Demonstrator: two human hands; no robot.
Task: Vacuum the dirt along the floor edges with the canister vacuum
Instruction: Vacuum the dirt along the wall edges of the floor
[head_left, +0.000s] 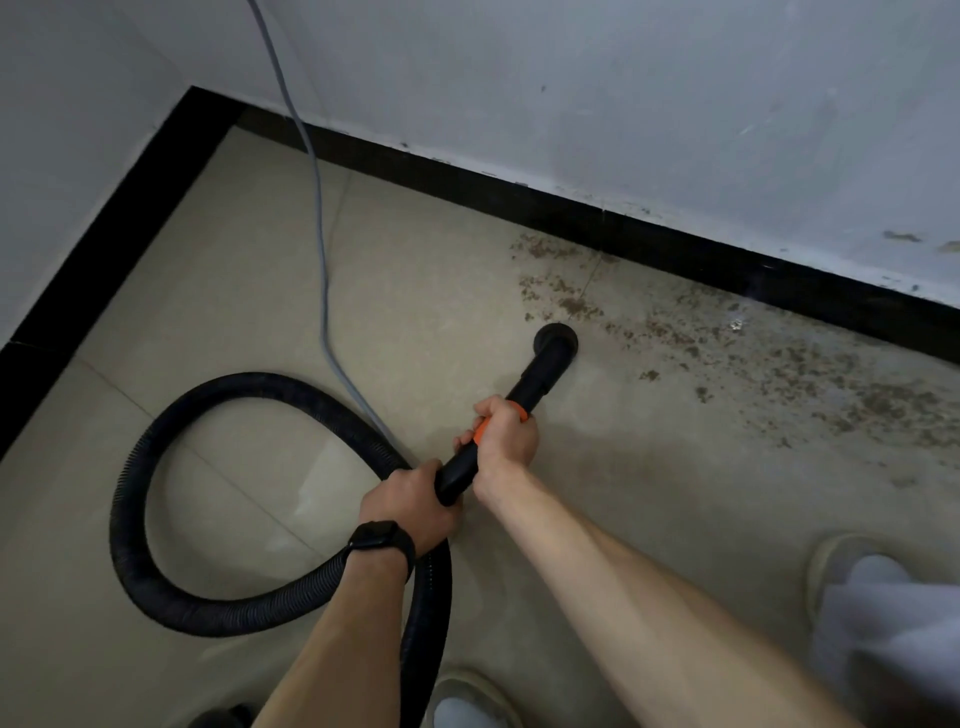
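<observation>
A black vacuum wand (540, 374) with an orange collar points down at the beige tile floor, and its round nozzle (555, 338) touches the floor just left of the dirt. Brown dirt (779, 364) is scattered along the black baseboard (675, 249) to the right. My right hand (506, 436) grips the wand at the orange collar. My left hand (410, 506), with a black watch on the wrist, grips the rear end of the wand where the ribbed black hose (156, 571) joins. The canister is out of view.
The hose loops across the floor at the left. A grey power cord (322, 234) hangs down the white wall and trails over the tiles toward my hands. The room corner is at the upper left. My two slippered feet (852, 582) stand at the bottom.
</observation>
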